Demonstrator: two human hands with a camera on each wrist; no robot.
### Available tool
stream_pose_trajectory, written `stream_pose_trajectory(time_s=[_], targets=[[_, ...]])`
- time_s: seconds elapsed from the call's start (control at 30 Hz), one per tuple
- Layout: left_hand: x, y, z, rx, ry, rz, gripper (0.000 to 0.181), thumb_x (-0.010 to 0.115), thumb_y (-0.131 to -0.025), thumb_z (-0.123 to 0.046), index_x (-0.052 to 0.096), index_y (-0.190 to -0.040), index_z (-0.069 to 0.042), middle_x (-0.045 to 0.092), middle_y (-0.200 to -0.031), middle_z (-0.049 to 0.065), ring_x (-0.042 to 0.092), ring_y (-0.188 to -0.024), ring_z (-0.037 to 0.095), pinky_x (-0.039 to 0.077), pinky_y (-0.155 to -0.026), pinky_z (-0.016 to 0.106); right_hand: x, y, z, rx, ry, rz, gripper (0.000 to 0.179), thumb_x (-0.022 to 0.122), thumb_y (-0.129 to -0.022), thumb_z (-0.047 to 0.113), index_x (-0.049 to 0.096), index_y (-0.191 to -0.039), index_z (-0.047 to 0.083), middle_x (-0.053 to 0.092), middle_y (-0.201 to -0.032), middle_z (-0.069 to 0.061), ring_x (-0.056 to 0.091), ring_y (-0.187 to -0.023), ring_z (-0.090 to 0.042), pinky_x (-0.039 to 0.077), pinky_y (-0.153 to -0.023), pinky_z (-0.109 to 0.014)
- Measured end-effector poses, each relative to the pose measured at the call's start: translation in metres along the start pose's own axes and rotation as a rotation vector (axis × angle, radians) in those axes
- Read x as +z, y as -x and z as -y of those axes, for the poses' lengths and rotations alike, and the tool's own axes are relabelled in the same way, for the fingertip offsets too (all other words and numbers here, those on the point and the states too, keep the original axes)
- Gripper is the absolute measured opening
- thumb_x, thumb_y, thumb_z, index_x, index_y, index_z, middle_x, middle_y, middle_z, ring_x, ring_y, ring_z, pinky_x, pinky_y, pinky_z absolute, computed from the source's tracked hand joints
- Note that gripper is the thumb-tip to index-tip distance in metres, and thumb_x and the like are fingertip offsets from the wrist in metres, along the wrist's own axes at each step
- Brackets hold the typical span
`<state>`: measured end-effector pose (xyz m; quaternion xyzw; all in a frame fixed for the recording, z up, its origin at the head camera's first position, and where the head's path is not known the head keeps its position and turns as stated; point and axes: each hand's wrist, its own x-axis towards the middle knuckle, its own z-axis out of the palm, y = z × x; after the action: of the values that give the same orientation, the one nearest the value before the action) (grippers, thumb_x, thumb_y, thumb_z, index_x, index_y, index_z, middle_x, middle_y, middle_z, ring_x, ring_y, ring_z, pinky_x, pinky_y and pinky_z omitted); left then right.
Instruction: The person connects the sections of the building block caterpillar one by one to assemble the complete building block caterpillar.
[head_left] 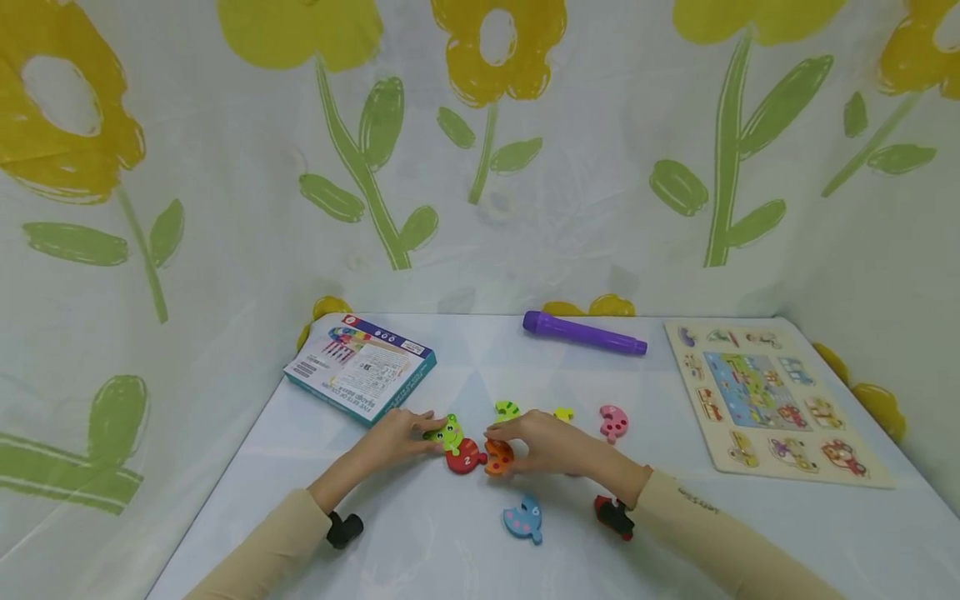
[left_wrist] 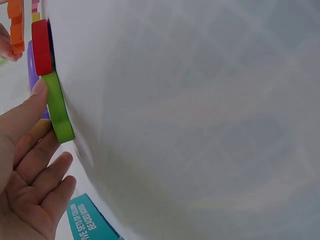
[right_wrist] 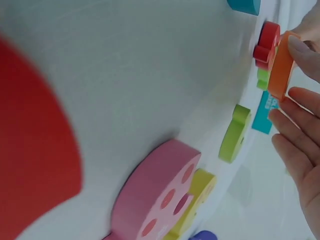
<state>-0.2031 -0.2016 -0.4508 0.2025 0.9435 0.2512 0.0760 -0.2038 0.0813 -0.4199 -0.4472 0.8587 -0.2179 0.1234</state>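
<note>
A light green puzzle piece with a smiling face lies joined to a red piece marked 2. My left hand pinches the green face piece, thumb on one side and fingers on the other, as the left wrist view shows. Between thumb and fingertips of my right hand is an orange spotted puzzle piece. In the right wrist view it is tilted up. It sits at the red piece's right knob; whether the two are joined I cannot tell.
Loose pieces lie around: green, yellow, pink, blue, and red, partly behind the right wrist camera. Farther back are a flat box, a purple stick-shaped tube and a wooden picture board.
</note>
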Motion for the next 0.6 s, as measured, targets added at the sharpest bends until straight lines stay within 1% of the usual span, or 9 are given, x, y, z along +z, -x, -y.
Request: stream_pose_trajectory(time_s=[0.07, 0.17, 0.33, 0.6], targets=[[-0.001, 0.0, 0.0, 0.004, -0.01, 0.007, 0.045, 0.074, -0.083, -0.035, 0.066, -0.124, -0.017, 0.059, -0.129, 0.017, 0.053, -0.122, 0.035, 0.048, -0.096, 0.045, 0.0, -0.003, 0.001, 0.003, 0.005, -0.004, 0.052, 0.078, -0.083, 0.026, 0.063, -0.128, 0.006, 0.065, -0.124, -0.002, 0.06, -0.116, -0.015, 0.05, -0.094, -0.029], [-0.001, 0.0, -0.001, 0.009, -0.012, 0.008, 0.045, 0.074, -0.084, -0.035, 0.066, -0.125, -0.017, 0.059, -0.129, 0.017, 0.053, -0.122, 0.035, 0.047, -0.097, 0.047, 0.001, -0.006, 0.003, 0.015, 0.013, -0.003, 0.052, 0.079, -0.082, 0.027, 0.063, -0.127, 0.006, 0.065, -0.123, -0.002, 0.061, -0.114, -0.014, 0.051, -0.093, -0.028], [-0.001, -0.001, 0.0, 0.018, -0.006, 0.016, 0.045, 0.073, -0.084, -0.035, 0.066, -0.125, -0.017, 0.058, -0.129, 0.017, 0.053, -0.122, 0.035, 0.047, -0.098, 0.047, 0.003, -0.012, 0.005, 0.029, 0.014, -0.009, 0.052, 0.079, -0.081, 0.027, 0.064, -0.126, 0.006, 0.065, -0.123, -0.003, 0.062, -0.111, -0.014, 0.051, -0.09, -0.023], [-0.001, -0.001, 0.002, 0.021, -0.002, 0.023, 0.046, 0.073, -0.085, -0.035, 0.065, -0.126, -0.016, 0.059, -0.128, 0.017, 0.054, -0.121, 0.035, 0.047, -0.098, 0.047, 0.005, -0.016, 0.005, 0.019, 0.005, -0.019, 0.05, 0.079, -0.081, 0.024, 0.065, -0.124, 0.003, 0.065, -0.122, -0.005, 0.063, -0.111, -0.015, 0.05, -0.09, -0.021]])
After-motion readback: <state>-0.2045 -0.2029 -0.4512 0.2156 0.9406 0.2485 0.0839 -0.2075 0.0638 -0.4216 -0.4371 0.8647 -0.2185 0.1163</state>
